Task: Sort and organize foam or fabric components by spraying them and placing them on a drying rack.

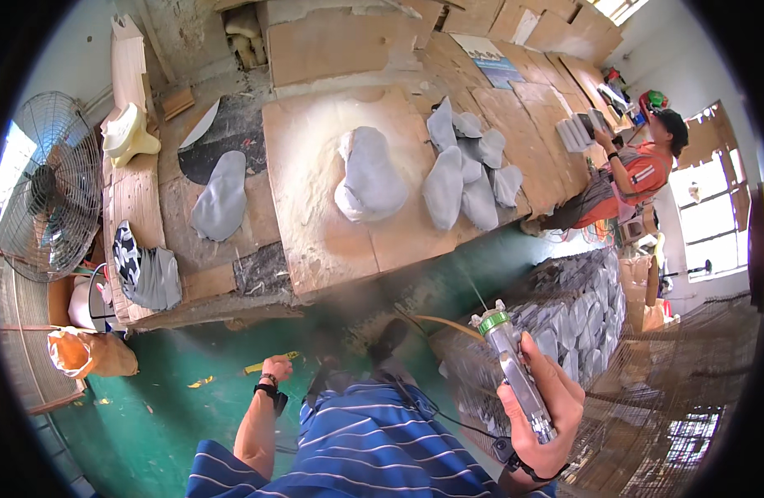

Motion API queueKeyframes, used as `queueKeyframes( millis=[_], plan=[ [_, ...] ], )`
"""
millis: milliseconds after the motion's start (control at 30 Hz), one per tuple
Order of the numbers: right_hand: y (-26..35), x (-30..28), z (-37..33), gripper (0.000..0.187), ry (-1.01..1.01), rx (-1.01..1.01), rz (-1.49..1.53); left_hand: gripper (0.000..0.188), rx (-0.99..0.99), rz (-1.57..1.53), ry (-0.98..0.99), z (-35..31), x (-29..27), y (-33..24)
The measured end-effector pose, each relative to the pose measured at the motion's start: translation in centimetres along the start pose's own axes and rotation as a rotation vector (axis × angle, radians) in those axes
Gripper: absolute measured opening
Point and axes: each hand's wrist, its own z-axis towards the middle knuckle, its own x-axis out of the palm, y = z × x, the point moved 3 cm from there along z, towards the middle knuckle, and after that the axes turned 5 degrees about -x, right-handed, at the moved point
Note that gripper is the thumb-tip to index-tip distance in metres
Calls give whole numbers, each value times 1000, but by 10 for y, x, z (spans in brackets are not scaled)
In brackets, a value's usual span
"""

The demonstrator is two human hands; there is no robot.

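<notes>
My right hand (548, 407) is wrapped round a silver metal spray gun (519, 365) with a green ring near its nozzle, held above the floor in front of the bench. My left hand (276, 368) is closed low by my side, and a slim yellow object (253, 368) shows on both sides of the fist; its kind is unclear. On a cardboard sheet (316, 249) dusted with pale residue lies a grey sole-shaped pad (374, 174). Several similar grey pads (444, 187) overlap to its right. Another grey pad (222, 197) lies to the left.
A fan (46, 187) stands at the far left, above a paper bag (92, 353). A folded grey cloth piece (154, 278) lies at the bench's left end. Large stacks of grey pads (564, 324) stand at right. Beyond them a co-worker (643, 178) in orange handles pale blocks.
</notes>
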Motion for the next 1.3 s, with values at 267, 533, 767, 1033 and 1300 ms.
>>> queueKeyframes(
  millis=[267, 533, 767, 1033, 1300],
  plan=[
    [55, 20, -12, 62, 99, -91, -118, 28, 12, 15, -43, 12, -36, 5],
    [83, 28, -30, 61, 201, -202, -172, 28, -9, 120, -4, 16, -39, 47],
    [102, 21, -50, 52, 258, -82, -165, 26, 25, 177, 9, 14, -22, 45],
    [60, 0, -77, 47, 151, 117, -60, 30, 156, 112, 5, -4, 0, -16],
    [-14, -18, -87, 56, 143, 78, 116, 23, 698, 200, -233, -53, 43, -143]
  ],
)
